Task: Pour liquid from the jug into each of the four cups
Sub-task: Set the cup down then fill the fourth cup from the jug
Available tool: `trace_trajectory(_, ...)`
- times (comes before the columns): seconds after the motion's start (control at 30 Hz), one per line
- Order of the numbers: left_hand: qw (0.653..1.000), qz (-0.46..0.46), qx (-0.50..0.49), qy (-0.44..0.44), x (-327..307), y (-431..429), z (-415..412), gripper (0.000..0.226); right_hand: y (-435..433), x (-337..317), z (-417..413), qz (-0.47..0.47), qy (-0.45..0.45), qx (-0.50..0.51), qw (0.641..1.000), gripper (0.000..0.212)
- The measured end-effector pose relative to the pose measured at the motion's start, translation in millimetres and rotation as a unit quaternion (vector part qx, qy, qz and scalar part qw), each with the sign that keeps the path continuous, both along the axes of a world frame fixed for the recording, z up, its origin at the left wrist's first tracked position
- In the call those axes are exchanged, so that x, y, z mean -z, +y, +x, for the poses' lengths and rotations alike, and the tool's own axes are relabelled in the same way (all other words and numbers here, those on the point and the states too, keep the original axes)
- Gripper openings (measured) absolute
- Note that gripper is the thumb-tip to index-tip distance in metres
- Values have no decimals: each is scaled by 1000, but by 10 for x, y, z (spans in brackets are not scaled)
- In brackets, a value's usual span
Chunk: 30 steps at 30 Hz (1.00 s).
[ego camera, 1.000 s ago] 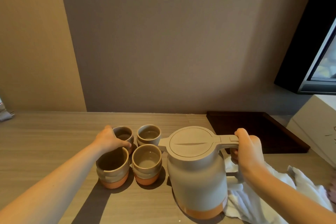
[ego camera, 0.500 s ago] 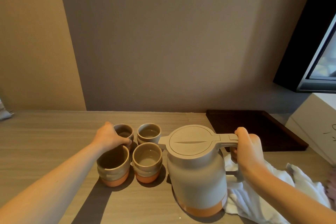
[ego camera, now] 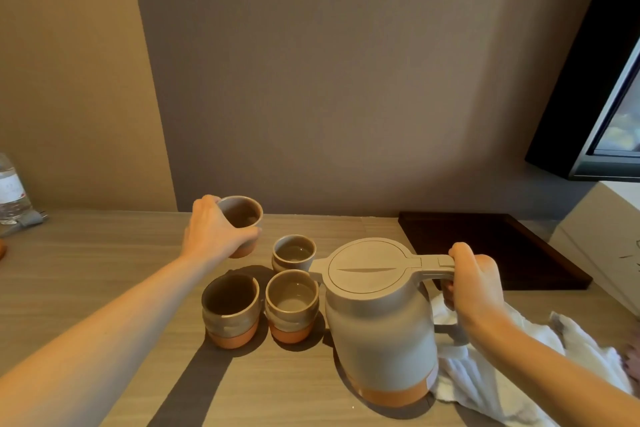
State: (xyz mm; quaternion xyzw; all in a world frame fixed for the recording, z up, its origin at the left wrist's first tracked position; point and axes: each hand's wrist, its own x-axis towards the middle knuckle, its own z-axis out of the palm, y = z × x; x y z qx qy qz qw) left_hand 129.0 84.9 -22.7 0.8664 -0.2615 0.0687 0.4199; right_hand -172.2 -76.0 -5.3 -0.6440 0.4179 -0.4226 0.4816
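Note:
A grey jug [ego camera: 381, 329] with an orange base and closed lid stands upright on the wooden table, spout pointing left. My right hand [ego camera: 474, 284] grips its handle. My left hand [ego camera: 214, 232] holds one grey-and-orange cup [ego camera: 242, 215] lifted above the table and tilted, at the back left. Three more cups stand on the table: a front left cup [ego camera: 230, 310], a front middle cup [ego camera: 292, 305] and a back cup [ego camera: 294, 252] near the jug's spout. The two cups nearest the jug show pale liquid inside.
A white cloth [ego camera: 519, 367] lies crumpled under and right of the jug. A dark tray [ego camera: 491, 246] sits at the back right, with a white box [ego camera: 606, 246] beside it. A water bottle [ego camera: 10, 191] stands at the far left edge. A wall rises behind the table.
My left hand has gripped the back left cup and lifted it off the table, up and slightly back. The jug and my right hand have stayed in place.

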Motion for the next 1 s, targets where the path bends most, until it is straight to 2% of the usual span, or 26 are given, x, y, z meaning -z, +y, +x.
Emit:
trace_trajectory(0.13,999,-50,11,-4,-147,60,-155,90,54,-24,4,-15,12,-5,1000,36)
trace_trajectory(0.33,996,-76,42,-22,-376,213,-405,88,124,-34,24,-27,32,-4,999,36)
trace_trajectory(0.5,990,-123,68,30,-469,367,-588,85,194,-54,12,-8,40,-16,999,36)
trace_trajectory(0.67,979,-161,96,85,-338,565,-796,84,291,-36,-34,-19,48,-17,999,39)
trace_trajectory(0.77,971,-185,115,102,-247,691,-958,65,347,-33,-69,-26,48,-18,998,41)
trace_trajectory(0.83,968,-190,122,112,-179,755,-1052,60,380,-40,-94,-21,45,-18,999,41)
trace_trajectory(1.0,970,-173,105,131,23,880,-1173,74,437,-42,-146,-2,47,-5,999,37)
